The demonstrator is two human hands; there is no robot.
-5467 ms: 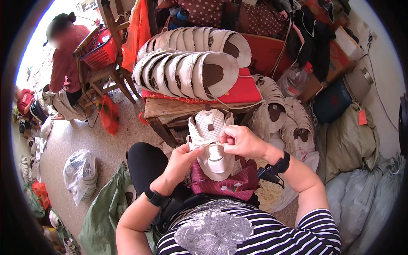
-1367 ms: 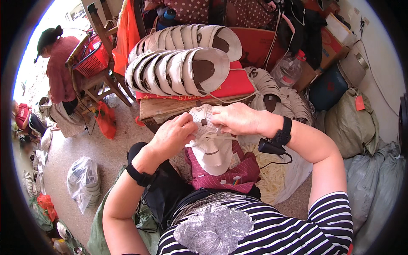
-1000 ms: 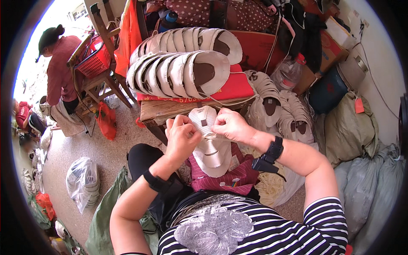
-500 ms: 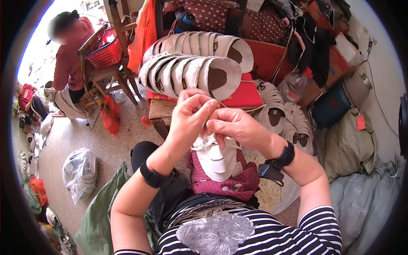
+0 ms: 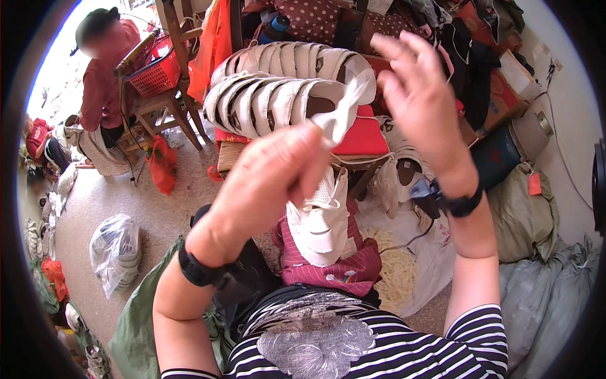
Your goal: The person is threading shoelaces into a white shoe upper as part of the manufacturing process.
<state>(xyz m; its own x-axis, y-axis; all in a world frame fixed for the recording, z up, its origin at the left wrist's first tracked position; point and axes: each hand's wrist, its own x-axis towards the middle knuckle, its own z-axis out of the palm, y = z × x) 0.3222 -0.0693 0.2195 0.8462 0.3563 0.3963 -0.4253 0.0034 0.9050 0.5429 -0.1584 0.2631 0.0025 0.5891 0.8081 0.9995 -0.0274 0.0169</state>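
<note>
My left hand (image 5: 271, 177) is raised over my lap, its fingertips pinched together. From them rises a white strip that looks like a shoelace (image 5: 347, 110), smeared by motion. My right hand (image 5: 416, 95) is held up farther right, fingers apart and blurred, with nothing visible in it. Beneath the left hand, a white shoe (image 5: 317, 230) lies toe toward me on a maroon striped cloth (image 5: 366, 259) across my lap. Past my hands, two rows of nested white shoe uppers (image 5: 265, 104) rest on a red-topped wooden stool (image 5: 230, 155).
Cream-coloured laces (image 5: 394, 271) lie heaped on white plastic sheeting at my right. More white uppers (image 5: 404, 151) stand beside the stool. A clear bag of shoes (image 5: 117, 252) sits on the floor at left. Sacks (image 5: 524, 215) line the right wall. A person (image 5: 107, 76) sits at far left.
My hands were together above the shoe and have parted. The right hand has swung up and right, its fingers opening. My left hand has come nearer with the white strip.
</note>
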